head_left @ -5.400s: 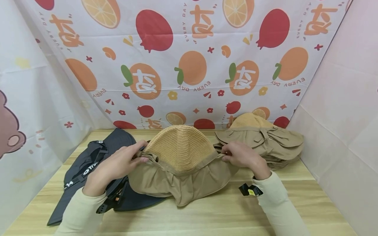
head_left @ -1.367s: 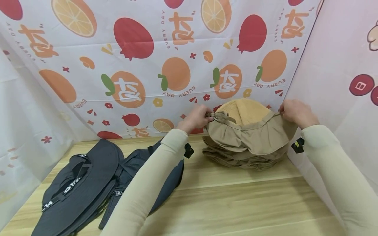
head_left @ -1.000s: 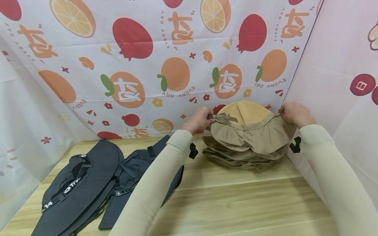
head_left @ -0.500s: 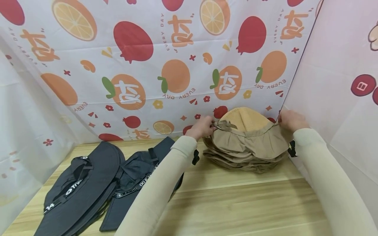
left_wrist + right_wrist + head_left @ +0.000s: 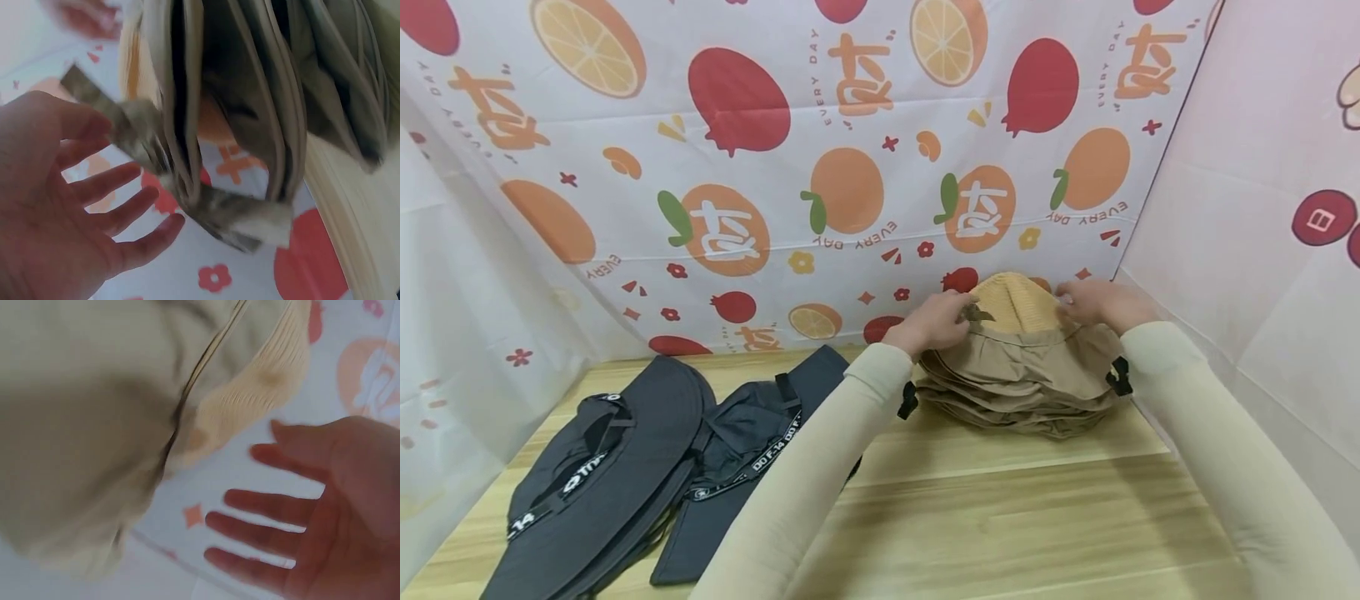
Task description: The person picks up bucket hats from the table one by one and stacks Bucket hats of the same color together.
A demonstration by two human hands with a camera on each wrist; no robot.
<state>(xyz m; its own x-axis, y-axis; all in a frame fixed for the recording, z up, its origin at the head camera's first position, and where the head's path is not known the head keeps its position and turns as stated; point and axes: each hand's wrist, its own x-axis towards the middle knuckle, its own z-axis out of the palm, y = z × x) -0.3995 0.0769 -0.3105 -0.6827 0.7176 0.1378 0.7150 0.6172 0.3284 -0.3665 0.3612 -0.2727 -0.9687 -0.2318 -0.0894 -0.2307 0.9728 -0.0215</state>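
A khaki sun hat (image 5: 1022, 362) with a pale straw-coloured woven crown (image 5: 1011, 302) lies on top of a stack of similar khaki hats (image 5: 1000, 421) in the back right corner. My left hand (image 5: 938, 322) is at the crown's left side. In the left wrist view its fingers are spread beside the hat's fabric bow (image 5: 140, 134), thumb close to the ribbon. My right hand (image 5: 1097, 304) is at the crown's right side. The right wrist view shows its fingers loosely extended and apart from the woven crown (image 5: 250, 394).
Dark grey-blue hats with printed straps lie at left: a wide-brimmed pile (image 5: 617, 492) and another hat (image 5: 745, 450) beside it, partly behind my left sleeve. A fruit-print cloth (image 5: 850, 108) hangs behind the wooden table (image 5: 1000, 517), and a pale cloth wall (image 5: 1240, 275) stands right.
The khaki hat went from the middle of the table to the stack and was lowered onto it. Both hands have let go of its edges and moved inward towards the crown.
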